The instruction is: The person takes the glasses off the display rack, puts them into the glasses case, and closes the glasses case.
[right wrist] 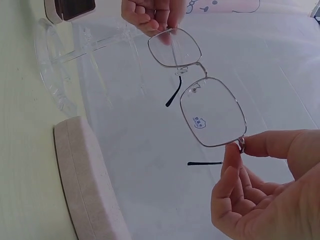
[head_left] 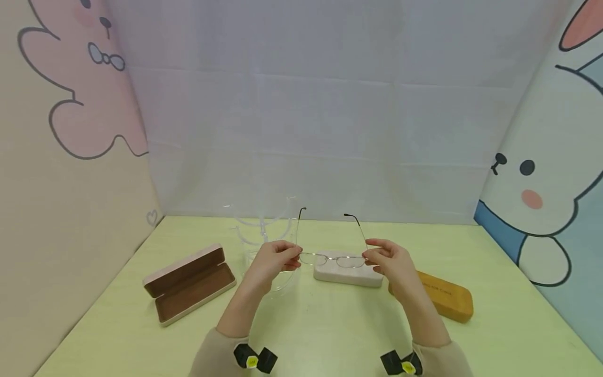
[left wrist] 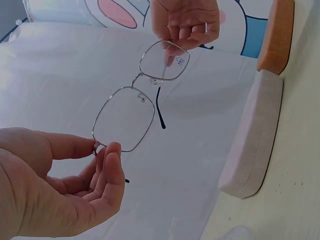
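Observation:
A pair of thin metal-framed eyeglasses [head_left: 350, 258] is held up over the table, temples unfolded and dark tips pointing away from the person. My left hand [head_left: 279, 256] pinches the frame by its left hinge corner between thumb and fingers. At the opposite hinge corner my right hand [head_left: 387, 259] grips it the same way. One clear lens bears a small blue printed mark, plain in the right wrist view on the eyeglasses [right wrist: 206, 78]. Behind and below them lies a closed whitish glasses case [head_left: 348, 275], partly seen through the lenses.
An open case [head_left: 195, 293] with brown lining lies at the left. A clear plastic display stand [head_left: 261, 230] rises behind my left hand. The closed mustard-yellow case [head_left: 447, 298] sits at the right, partly hidden by my right forearm. A white cloth [head_left: 320, 115] hangs along the table's back.

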`<state>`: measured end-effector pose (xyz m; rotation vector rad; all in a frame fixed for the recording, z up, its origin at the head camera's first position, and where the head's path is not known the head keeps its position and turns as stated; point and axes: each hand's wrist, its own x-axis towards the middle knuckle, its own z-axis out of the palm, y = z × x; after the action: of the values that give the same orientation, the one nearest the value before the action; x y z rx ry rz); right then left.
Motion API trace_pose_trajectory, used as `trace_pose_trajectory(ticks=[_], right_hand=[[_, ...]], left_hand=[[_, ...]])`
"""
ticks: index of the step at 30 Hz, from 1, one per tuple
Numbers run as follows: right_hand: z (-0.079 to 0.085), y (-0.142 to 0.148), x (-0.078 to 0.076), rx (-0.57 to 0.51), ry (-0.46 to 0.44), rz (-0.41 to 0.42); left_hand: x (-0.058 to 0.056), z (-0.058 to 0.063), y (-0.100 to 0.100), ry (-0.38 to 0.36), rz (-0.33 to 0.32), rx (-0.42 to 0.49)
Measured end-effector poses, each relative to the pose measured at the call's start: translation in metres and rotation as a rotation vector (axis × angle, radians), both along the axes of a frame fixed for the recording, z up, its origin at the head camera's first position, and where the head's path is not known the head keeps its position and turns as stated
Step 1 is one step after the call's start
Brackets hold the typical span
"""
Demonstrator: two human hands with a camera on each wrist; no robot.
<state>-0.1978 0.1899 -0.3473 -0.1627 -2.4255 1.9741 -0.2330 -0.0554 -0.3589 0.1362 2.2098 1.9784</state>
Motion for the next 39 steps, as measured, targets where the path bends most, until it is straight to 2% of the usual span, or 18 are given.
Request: trace_pose_trajectory(ticks=[6,13,23,29,39], right_hand=[[-0.006,0.000,-0.002,-0.073,0.015,-0.026],[-0.013,-0.003,-0.004,-0.041,0.033,-0.041],[-0.016,-0.005,-0.003,0.011,0.055,-0.058],[-0.015,-0.003,-0.001,0.048,0.094,-0.036],[-0.014,-0.004,0.000,0.097,0.093,-0.016]], left_hand=[[-0.002,-0.002,0.006,0.032,0.061,-0.008],[-0.004,-0.005,0.004,0.032,0.094,-0.028],[-0.003,-0.006,0.002,0.042,0.080,-0.028],[-0.003,-0.006,0.003,0.048,0.083,-0.017],[-0.002,-0.005,0.000,0.061,0.101,0.016]])
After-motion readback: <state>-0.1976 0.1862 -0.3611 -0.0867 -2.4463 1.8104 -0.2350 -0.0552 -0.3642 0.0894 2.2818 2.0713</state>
